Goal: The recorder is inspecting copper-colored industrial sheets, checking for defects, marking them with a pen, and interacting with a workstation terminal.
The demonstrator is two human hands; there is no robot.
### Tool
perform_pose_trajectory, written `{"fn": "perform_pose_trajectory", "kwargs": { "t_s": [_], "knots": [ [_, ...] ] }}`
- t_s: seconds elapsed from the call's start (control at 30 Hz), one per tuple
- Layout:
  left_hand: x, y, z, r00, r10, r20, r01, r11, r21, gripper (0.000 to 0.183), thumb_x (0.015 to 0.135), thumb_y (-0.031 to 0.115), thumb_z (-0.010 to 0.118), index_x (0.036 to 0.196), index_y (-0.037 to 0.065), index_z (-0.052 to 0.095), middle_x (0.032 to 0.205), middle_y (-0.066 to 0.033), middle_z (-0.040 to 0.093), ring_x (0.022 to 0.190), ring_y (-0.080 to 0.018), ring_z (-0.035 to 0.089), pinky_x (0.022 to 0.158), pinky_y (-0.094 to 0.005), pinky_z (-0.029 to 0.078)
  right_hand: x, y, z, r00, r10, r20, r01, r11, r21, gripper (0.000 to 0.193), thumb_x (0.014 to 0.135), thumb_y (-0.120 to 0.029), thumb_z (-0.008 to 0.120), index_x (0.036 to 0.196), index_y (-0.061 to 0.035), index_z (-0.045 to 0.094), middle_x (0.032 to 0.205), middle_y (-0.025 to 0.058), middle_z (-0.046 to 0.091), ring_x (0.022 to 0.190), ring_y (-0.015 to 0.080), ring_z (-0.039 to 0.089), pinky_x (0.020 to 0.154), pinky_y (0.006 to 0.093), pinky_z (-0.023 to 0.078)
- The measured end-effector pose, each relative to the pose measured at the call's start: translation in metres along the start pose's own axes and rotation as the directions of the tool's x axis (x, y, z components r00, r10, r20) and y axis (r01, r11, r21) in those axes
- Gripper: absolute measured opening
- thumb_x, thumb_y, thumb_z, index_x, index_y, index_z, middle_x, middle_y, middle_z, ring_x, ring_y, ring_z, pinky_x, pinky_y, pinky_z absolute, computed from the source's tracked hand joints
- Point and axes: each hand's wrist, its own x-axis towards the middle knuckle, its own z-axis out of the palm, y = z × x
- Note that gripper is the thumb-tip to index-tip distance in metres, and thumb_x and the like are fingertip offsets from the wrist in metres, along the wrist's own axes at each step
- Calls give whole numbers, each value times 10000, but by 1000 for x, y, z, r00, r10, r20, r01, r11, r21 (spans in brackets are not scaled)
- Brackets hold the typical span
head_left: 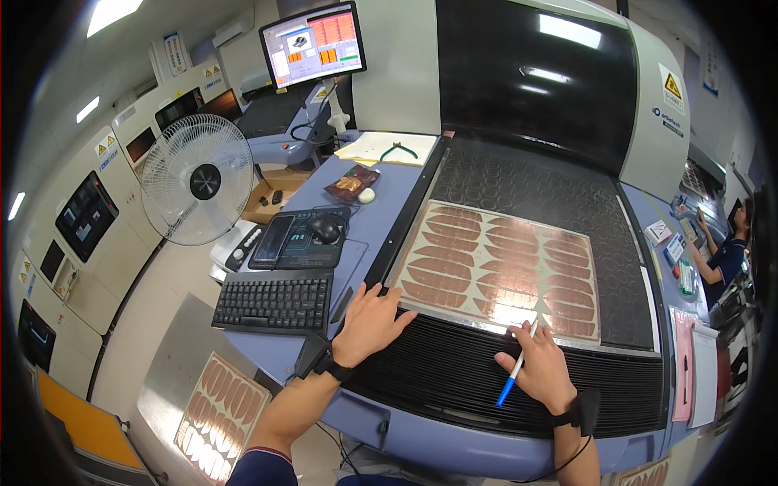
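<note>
A flat panel with rows of copper-coloured leaf-like shapes (509,263) lies on the dark textured bed (519,180) of a large machine. My left hand (369,324) is open, fingers spread, by the panel's near left corner; whether it touches the panel I cannot tell. At the panel's near edge, my right hand (541,364) holds a white marker pen with a blue end (506,390), the blue end pointing down toward me. Its fingertips are at the panel's edge. Below both hands runs a black ribbed strip (454,368).
Left of the bed are a keyboard (274,303), a mouse (326,228), a phone (274,240) and a brown packet (352,184). Green-handled pliers (399,151), a monitor (314,44) and a fan (198,180) stand beyond. Another panel (220,417) lies lower left. A person (724,259) works at right.
</note>
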Motion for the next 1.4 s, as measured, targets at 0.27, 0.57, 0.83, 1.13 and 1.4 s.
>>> {"fn": "perform_pose_trajectory", "kwargs": {
  "t_s": [0.27,0.57,0.83,1.13,1.4],
  "knots": [
    [-36,-12,-31,992,-47,-114,38,996,-78,584,969,390,686,1354,-39,590,1266,-284,662,1306,-450,561,1131,-506,408,-3,2,-9,984,147,97,-158,980,118,535,984,-389,659,1301,32,570,1270,327,641,1273,482,562,1147,580,385],
    [-163,-152,-72,784,-378,-493,522,831,193,436,924,247,708,1257,-29,661,1180,-242,694,1204,-416,594,1150,-527,379,-3,1,3,999,40,6,-40,999,16,508,980,-365,669,1257,47,562,1223,348,636,1245,512,570,1128,607,394],
    [-87,-65,-72,804,-26,-593,29,1000,-4,223,897,110,712,1101,27,748,1001,-135,755,1092,-348,678,1068,-500,476,4,-15,-16,996,87,37,-90,991,94,459,979,-324,679,1258,25,575,1097,337,655,1103,515,625,958,569,503],
    [11,59,-5,733,515,-445,-654,715,-249,312,831,30,759,1140,40,726,1123,-139,737,1014,-319,709,904,-413,563,28,-46,6,951,-2,-309,155,868,472,287,968,-176,705,1221,-42,690,1006,206,725,902,377,724,785,414,595],
    [-7,58,19,803,504,-317,-596,691,-410,270,769,-13,791,1033,29,755,850,-107,748,746,-266,724,665,-350,540,10,-41,30,955,-175,-240,266,864,428,143,936,-126,710,1009,-16,656,792,119,680,732,291,676,642,386,565]
  ]
}}
